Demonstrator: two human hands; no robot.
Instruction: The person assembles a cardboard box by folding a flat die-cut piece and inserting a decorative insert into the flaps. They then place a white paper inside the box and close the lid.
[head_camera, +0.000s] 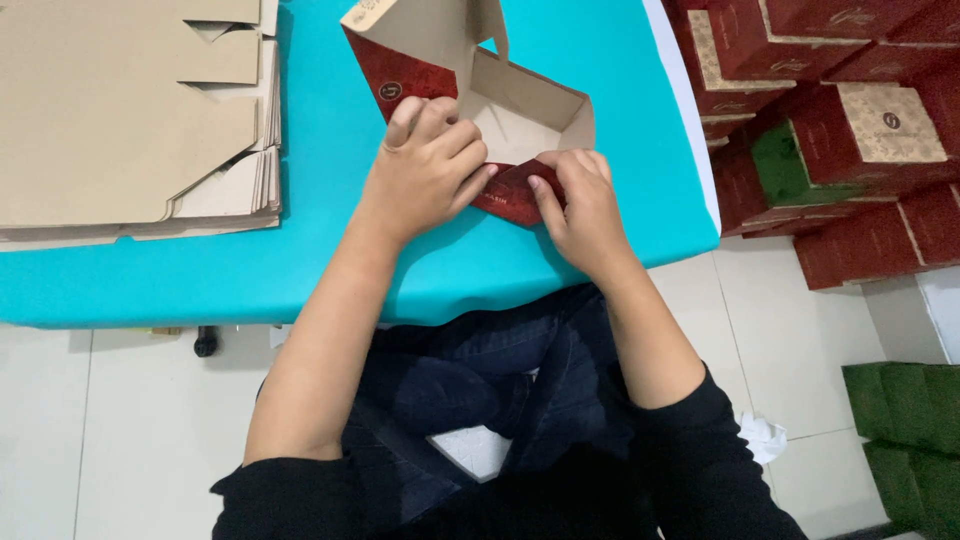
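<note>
Both hands press on a half-folded red cardboard box at the near edge of a turquoise table. The left hand lies across the box's near left wall, fingers curled and bunched together, knuckles up, pushing down on the red printed panel. The right hand sits just beside it on the box's near side, thumb and fingers pinching a small red flap at the box's front corner; the two hands almost meet over that flap. The box itself stands open, its plain brown inside facing up, one tall flap rising on its far side and a low wall running along its right.

Well to the left of the box, a stack of flat brown cardboard blanks rests on the same table. To the right of the box, past the table's edge, finished red boxes with patterned tan lids are piled on the floor, one green box among them. Farther right and nearer than the box, more dark green boxes stand on the pale tiled floor. The person's dark sleeves and dark trousers fill the space below the box.
</note>
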